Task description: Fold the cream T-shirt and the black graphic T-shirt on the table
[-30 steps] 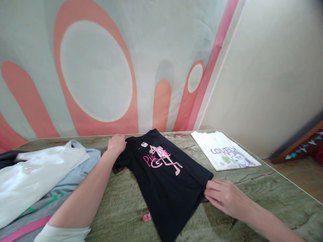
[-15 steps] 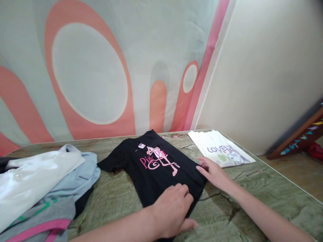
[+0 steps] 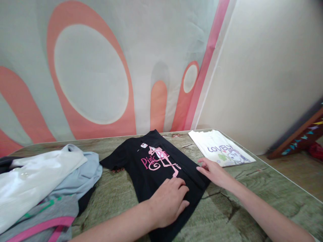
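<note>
A black T-shirt (image 3: 148, 181) with a pink cartoon figure and pink lettering lies on the table, its right side folded inward over part of the print. My left hand (image 3: 169, 201) rests on the lower part of the shirt, fingers loosely bent and thumb apart, gripping nothing. At the shirt's folded right edge is my right hand (image 3: 213, 172), thumb and fingers apart; its lower fingers are partly hidden. Just beyond that hand lies a folded white T-shirt (image 3: 214, 148) with "LOVELY" and a cartoon print.
On the left is a loose heap of clothes: a white garment (image 3: 37, 178), a light blue one (image 3: 92, 168) and a grey one with pink trim (image 3: 63, 210). The wood-patterned table (image 3: 116, 198) meets a printed backdrop (image 3: 141, 67) behind and a plain wall (image 3: 254, 74) at right.
My left hand has slid slightly up and left across the black shirt, uncovering more of its lower end. My right hand stays nearly in place at the folded edge.
</note>
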### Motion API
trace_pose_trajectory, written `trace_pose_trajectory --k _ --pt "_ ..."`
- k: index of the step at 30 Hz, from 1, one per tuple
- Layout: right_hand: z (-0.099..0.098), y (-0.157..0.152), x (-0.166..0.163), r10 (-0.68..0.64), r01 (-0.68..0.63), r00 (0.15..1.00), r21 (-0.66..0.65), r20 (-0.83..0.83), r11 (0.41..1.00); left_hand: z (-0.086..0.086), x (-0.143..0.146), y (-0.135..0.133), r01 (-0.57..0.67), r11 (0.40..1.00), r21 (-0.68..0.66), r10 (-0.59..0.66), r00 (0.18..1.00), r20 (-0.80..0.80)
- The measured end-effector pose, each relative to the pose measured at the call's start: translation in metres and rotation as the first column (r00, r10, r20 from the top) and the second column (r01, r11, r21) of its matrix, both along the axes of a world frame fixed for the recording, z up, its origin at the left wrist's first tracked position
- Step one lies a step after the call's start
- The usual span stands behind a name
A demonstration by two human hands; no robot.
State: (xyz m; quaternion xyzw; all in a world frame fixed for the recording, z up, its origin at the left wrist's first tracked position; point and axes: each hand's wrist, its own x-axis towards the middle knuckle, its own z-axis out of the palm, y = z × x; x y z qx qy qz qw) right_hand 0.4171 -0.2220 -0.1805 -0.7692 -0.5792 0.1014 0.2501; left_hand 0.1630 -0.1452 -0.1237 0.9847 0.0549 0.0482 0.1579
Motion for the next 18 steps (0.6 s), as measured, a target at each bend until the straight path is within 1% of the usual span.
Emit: trace_pose_trajectory --k 3,7,9,11,12,13,15,16,18 --pt "0.001 0.0 -0.002 0.047 -0.047 0.999 -0.01 -0.005 0.999 -0.002 -0.003 -0.007 0.058 0.997 -0.058 -0.059 0.998 -0.009" --pt "-0.001 -0.005 0.001 0.041 -0.041 0.999 -0.013 -0.02 0.999 0.006 -0.006 -0.015 0.174 0.967 -0.188 -0.181 0.983 -0.022" --pt "-0.002 -0.006 0.003 0.027 -0.027 1.0 -0.031 -0.006 0.999 0.007 -0.005 -0.012 0.158 0.966 -0.204 -0.164 0.986 -0.01" --pt "-0.001 -0.005 0.003 0.019 -0.018 1.0 -0.057 0.019 0.998 0.002 -0.004 -0.003 0.048 0.99 -0.135 -0.047 0.999 0.01" --pt "-0.001 -0.003 0.002 0.022 -0.019 0.999 -0.069 0.03 0.997 -0.003 -0.004 0.003 -0.038 0.996 -0.075 0.04 0.999 0.024" --pt "0.001 0.001 0.0 0.026 -0.023 0.999 -0.074 0.041 0.997 -0.01 -0.003 0.01 -0.133 0.991 -0.009 0.133 0.99 0.039" --pt "0.003 0.016 -0.004 0.042 -0.038 0.998 -0.065 0.049 0.997 -0.026 -0.003 0.025 -0.303 0.948 0.1 0.298 0.953 0.058" --pt "0.005 0.028 -0.006 0.051 -0.049 0.998 -0.054 0.045 0.997 -0.033 -0.004 0.033 -0.357 0.925 0.13 0.354 0.934 0.05" --pt "0.007 0.056 -0.01 0.063 -0.062 0.998 -0.031 0.021 0.998 -0.043 -0.006 0.045 -0.403 0.9 0.164 0.406 0.914 0.016"
